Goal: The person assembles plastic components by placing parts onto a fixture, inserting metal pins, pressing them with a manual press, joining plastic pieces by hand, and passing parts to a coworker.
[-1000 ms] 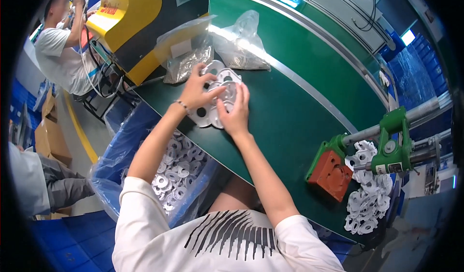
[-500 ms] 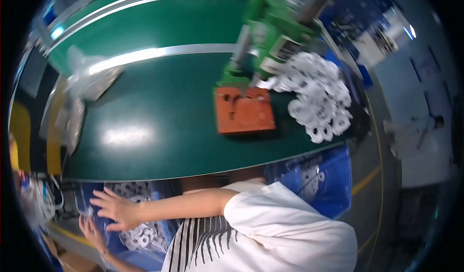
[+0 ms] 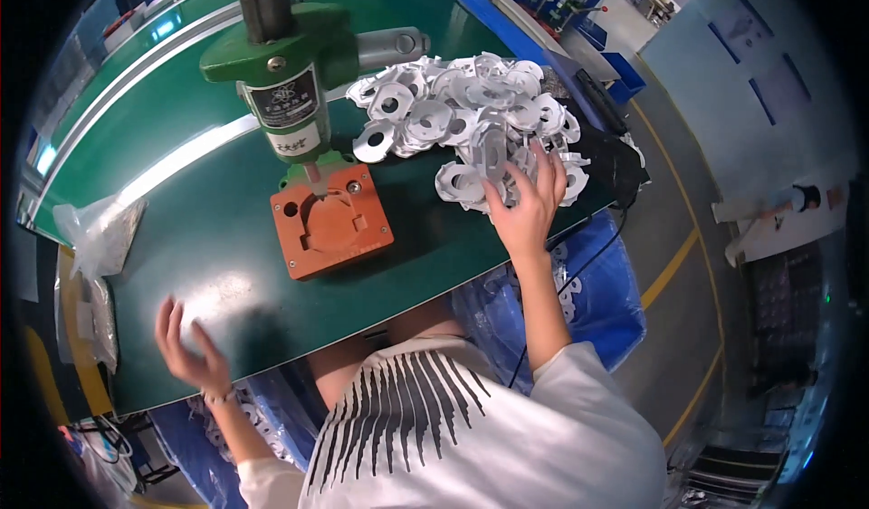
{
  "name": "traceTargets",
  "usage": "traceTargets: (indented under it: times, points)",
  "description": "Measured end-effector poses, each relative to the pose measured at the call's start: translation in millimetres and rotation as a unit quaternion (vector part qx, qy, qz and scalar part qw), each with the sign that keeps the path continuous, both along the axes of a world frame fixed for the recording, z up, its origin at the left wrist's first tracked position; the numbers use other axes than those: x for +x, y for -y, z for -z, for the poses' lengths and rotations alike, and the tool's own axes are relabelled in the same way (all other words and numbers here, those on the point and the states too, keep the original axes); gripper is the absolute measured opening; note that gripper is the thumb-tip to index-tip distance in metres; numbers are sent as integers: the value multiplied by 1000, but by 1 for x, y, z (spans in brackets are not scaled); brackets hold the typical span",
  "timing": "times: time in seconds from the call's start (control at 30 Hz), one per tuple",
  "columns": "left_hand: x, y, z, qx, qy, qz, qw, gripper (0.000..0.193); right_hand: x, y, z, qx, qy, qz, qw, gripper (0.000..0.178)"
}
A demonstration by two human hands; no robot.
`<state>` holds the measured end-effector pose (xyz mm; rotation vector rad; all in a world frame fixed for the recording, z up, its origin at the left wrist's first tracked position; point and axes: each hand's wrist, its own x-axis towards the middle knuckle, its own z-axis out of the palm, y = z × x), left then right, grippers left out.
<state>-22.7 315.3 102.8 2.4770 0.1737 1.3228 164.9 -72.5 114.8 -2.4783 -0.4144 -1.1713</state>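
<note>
My right hand (image 3: 528,209) is at the near edge of a heap of white ring-shaped plastic parts (image 3: 427,120), fingers spread over the nearest ones. Whether its fingertips touch them, I cannot tell. Over the near left part of the green table (image 3: 425,237), my left hand (image 3: 192,353) hangs with fingers apart and nothing in them. Between the hands sits an orange fixture block (image 3: 373,224) with a round recess that holds no white part. Above the block stands a green hand press (image 3: 317,43), its rod pointing down at the recess.
Plastic bags (image 3: 109,237) lie at the table's left end. Below the front edge are a left blue bin (image 3: 186,441) and a right blue bin (image 3: 615,310), both with white parts inside. A black cable (image 3: 584,269) hangs by the right bin. Another person (image 3: 804,199) is far right.
Both hands have left the left bin. My right hand has swung across to the heap, and my left hand has risen above the table. The view has turned right.
</note>
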Motion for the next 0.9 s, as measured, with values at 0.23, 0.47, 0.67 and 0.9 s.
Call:
traceTargets:
  times: [0.23, 0.47, 0.67, 0.9]
  points:
    - [52, 53, 21, -95, 30, 93, 991, 26, 31, 3, 12, -64, -94, 14, 993, 23]
    - [36, 48, 31, -113, 52, 43, 991, 25, 18, -15, -17, -33, -49, -56, 997, 19]
    - [46, 85, 13, -170, 16, 142, 975, 28, -24, -104, -21, 38, -99, -351, 930, 34]
    - [71, 108, 3, -175, -22, 190, 966, 28, -29, -155, -7, 71, -168, -358, 916, 65]
